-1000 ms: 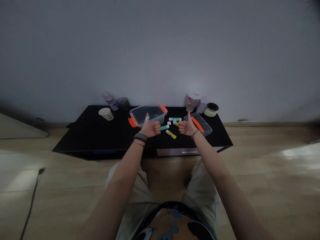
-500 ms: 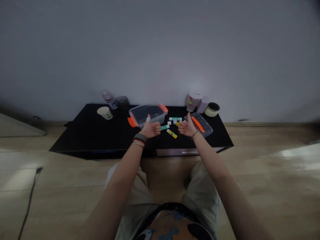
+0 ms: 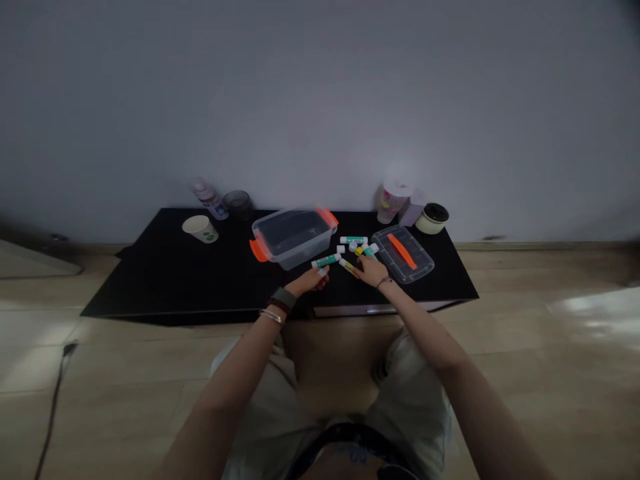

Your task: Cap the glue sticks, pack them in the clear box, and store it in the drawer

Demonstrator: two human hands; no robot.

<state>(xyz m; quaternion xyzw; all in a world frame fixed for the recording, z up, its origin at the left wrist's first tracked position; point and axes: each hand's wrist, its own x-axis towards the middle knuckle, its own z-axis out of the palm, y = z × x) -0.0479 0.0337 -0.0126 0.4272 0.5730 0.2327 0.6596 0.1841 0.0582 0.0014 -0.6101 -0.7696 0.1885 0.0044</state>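
Several glue sticks and small white caps lie on a black cabinet top. My left hand (image 3: 311, 281), fingers curled in with nothing visible in them, is just in front of a green glue stick (image 3: 326, 261). My right hand (image 3: 371, 271) reaches down with thumb and fingers apart, touching the right end of a yellow glue stick (image 3: 347, 266). Its fingers partly cover another green stick (image 3: 369, 252) and a yellow cap (image 3: 359, 251). Behind them lies a third green glue stick (image 3: 354, 240). A clear plastic box (image 3: 305, 253) with orange latches stands open at left.
The box's clear lid (image 3: 420, 265) with an orange handle lies at right. Along the wall stand a spray bottle (image 3: 210, 200), a dark jar (image 3: 239, 205), a plastic cup (image 3: 391, 202) and a cream pot (image 3: 431, 220). A paper cup (image 3: 201, 229) is at left.
Both hands have lowered from thumbs-up poses to the cabinet top. The right hand has reached the yellow glue stick. The left has come down in front of a green one. The view has shifted slightly.
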